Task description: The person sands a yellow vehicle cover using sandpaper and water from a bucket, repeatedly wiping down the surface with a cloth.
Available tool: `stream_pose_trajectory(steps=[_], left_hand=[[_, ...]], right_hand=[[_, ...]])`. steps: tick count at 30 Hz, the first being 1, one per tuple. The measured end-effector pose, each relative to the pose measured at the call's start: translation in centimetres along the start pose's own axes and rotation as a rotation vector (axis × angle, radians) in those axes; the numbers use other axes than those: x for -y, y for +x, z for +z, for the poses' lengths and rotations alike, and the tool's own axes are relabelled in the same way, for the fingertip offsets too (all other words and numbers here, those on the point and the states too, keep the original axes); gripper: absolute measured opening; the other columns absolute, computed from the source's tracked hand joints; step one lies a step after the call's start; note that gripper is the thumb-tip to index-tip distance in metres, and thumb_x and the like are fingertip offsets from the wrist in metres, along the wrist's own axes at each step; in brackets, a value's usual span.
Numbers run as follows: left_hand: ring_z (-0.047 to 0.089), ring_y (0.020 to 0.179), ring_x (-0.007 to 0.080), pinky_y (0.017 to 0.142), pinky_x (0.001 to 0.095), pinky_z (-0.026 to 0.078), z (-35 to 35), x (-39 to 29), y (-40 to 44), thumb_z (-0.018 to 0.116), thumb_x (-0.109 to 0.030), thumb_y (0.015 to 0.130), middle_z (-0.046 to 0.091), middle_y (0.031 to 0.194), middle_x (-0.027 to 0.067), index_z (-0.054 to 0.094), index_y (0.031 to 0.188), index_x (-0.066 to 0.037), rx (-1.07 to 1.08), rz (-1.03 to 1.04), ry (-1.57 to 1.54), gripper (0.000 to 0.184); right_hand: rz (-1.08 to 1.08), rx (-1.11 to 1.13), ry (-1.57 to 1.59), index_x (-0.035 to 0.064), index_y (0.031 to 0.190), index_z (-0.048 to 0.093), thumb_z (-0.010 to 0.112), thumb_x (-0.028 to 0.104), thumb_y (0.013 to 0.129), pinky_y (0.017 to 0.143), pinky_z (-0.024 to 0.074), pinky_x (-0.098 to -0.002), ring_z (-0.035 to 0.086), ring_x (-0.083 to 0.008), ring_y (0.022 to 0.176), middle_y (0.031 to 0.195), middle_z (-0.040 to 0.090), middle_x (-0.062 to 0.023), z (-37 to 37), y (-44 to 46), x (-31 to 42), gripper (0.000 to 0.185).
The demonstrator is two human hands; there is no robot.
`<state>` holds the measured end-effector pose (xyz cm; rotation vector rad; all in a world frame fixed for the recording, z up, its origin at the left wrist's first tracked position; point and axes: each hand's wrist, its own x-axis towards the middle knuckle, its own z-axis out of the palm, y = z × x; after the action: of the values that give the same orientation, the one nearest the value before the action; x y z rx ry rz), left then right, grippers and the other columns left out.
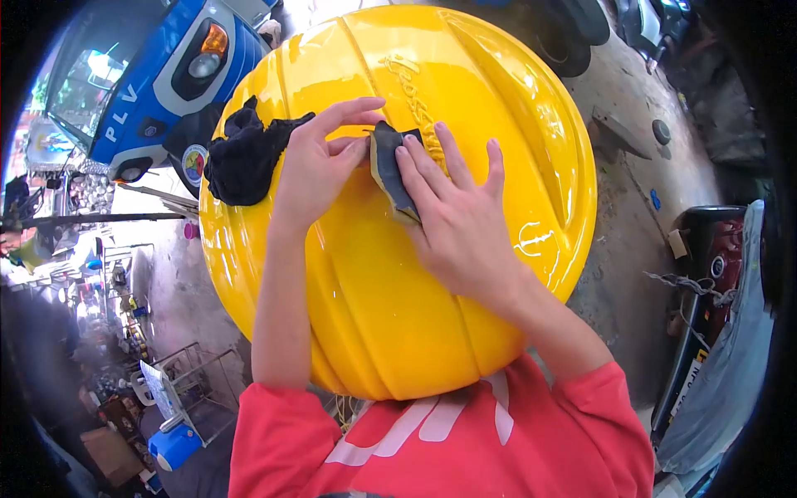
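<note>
A glossy yellow moulded shell (390,324) with ridges and raised lettering fills the middle of the view. A dark grey piece of sandpaper (390,166), tan along its curled edge, is held over it near the lettering. My right hand (461,212) has it under the index and middle fingers, other fingers spread, thumb mostly hidden. At the sheet's left edge, my left hand (315,170) pinches with thumb and a bent finger, while its index finger stretches out above. Just left of that hand, a crumpled black cloth (245,158) lies on the shell.
A blue and white vehicle (145,91) stands at upper left. On the right are a dark red vehicle part (722,257) and a grey cover (722,357). A metal frame (199,382) and a blue container (174,446) are at lower left.
</note>
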<state>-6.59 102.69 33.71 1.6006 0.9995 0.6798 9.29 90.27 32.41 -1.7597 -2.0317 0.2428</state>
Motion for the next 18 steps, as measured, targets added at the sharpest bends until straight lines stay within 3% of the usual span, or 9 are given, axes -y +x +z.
stream_pose_trajectory(steps=[7, 12, 16, 18], left_hand=[[0.072, 0.094, 0.0185, 0.081, 0.0253, 0.058, -0.9, 0.5, 0.2, 0.057, 0.004, 0.094, 0.068, 0.114, 0.0115, 0.062, 0.125, -0.003, -0.333, 0.041, 0.122, 0.033], [0.07, 0.096, 0.0159, 0.078, 0.0246, 0.055, -2.8, 2.1, 0.7, 0.059, -0.002, 0.096, 0.067, 0.116, 0.0092, 0.061, 0.126, -0.004, -0.405, -0.011, 0.137, 0.031], [0.071, 0.091, 0.0158, 0.08, 0.0244, 0.056, -3.0, 2.5, 1.0, 0.058, 0.002, 0.094, 0.069, 0.11, 0.0101, 0.064, 0.121, -0.003, -0.411, -0.021, 0.131, 0.028], [0.071, 0.091, 0.0156, 0.08, 0.024, 0.056, -3.1, 2.7, 0.8, 0.058, 0.002, 0.094, 0.07, 0.109, 0.01, 0.065, 0.12, -0.002, -0.412, -0.019, 0.136, 0.027]], right_hand=[[-0.016, -0.002, 0.005, 0.0033, 0.147, 0.042, 0.046, 0.033, 0.1, 0.113, 0.0009, -0.0671, 0.024, -0.0377, 0.148, 0.153, 0.042, -0.0113, 1.3, 3.4, -1.7, 0.055], [-0.029, 0.09, 0.079, 0.0047, 0.149, 0.039, 0.041, 0.034, 0.103, 0.114, -0.0034, -0.0644, 0.019, -0.0354, 0.15, 0.154, 0.041, -0.0101, -0.3, 0.2, -1.9, 0.055], [-0.023, 0.05, 0.063, 0.0055, 0.151, 0.037, 0.038, 0.034, 0.104, 0.115, -0.0048, -0.0633, 0.019, -0.0337, 0.15, 0.156, 0.039, -0.0091, 1.4, 4.6, -2.7, 0.055], [-0.066, -0.006, 0.089, -0.0013, 0.144, 0.044, 0.043, 0.037, 0.101, 0.11, 0.0034, -0.0726, 0.026, -0.04, 0.146, 0.15, 0.045, -0.0143, 2.1, 6.9, -3.3, 0.057]])
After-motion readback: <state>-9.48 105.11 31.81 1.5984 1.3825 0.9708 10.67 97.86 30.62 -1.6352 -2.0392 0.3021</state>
